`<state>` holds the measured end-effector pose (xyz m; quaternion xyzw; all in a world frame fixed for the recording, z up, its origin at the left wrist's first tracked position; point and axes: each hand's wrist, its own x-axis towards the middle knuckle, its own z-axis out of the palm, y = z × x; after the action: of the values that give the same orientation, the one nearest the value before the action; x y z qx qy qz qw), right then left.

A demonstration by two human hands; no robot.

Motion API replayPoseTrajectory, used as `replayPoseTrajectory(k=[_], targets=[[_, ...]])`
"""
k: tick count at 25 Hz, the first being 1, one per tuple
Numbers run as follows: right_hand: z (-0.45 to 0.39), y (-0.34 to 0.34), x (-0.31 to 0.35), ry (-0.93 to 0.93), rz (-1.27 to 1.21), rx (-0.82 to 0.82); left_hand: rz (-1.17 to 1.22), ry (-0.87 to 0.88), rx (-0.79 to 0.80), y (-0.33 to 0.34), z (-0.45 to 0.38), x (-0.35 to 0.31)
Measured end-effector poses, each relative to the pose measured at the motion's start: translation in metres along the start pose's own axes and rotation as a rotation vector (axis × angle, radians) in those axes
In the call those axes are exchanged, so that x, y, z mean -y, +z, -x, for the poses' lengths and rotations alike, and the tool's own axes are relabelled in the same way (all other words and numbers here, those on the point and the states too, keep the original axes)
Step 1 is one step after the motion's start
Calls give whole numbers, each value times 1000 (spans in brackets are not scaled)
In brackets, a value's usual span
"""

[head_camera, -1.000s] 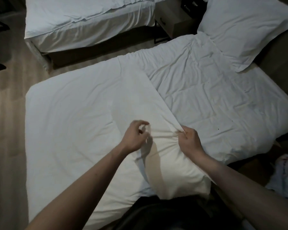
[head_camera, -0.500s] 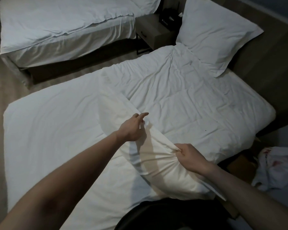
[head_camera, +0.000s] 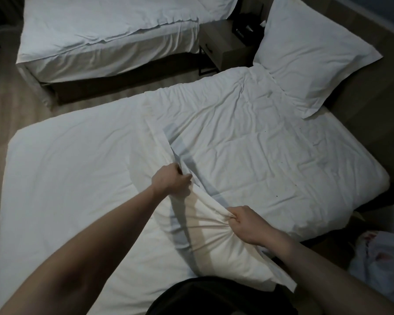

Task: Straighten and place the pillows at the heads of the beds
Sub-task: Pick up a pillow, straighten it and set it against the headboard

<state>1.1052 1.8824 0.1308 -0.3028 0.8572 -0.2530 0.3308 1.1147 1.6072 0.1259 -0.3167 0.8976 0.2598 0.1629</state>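
Note:
A cream-white pillow (head_camera: 216,244) lies near the foot of the near bed (head_camera: 77,169), lifted along its right edge. My left hand (head_camera: 172,181) is closed on the pillowcase flap near the pillow's far end. My right hand (head_camera: 248,225) grips a bunch of pillowcase fabric on the pillow's right side. A second white pillow (head_camera: 309,53) leans at the head of this bed against the headboard. The far bed (head_camera: 105,26) shows only its sheets; no pillow is visible on it.
A wooden nightstand (head_camera: 223,47) with a dark box on it stands between the beds. Wood floor runs along the left and between the beds. A white plastic bag (head_camera: 382,262) lies on the floor at the right. Dark clothing shows at the bottom edge.
My left hand went from open fingers to a closed grip on the pillowcase flap. The pillow's right edge has risen off the bed. My right hand kept its grip and moved nearer to me.

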Motion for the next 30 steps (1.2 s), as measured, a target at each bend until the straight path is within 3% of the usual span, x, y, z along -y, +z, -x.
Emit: replayPoseTrajectory(k=[6, 9, 16, 30], targets=[[-23, -65, -45, -102, 57, 112, 501, -405, -198, 18, -33, -50], [-28, -95, -69, -122, 89, 156, 667, -490, -192, 33, -48, -58], [-23, -126, -110, -70, 158, 243, 824, -425, -198, 45, -16, -96], [34, -152, -122, 164, 12, -1, 980, -118, -141, 16, 21, -155]])
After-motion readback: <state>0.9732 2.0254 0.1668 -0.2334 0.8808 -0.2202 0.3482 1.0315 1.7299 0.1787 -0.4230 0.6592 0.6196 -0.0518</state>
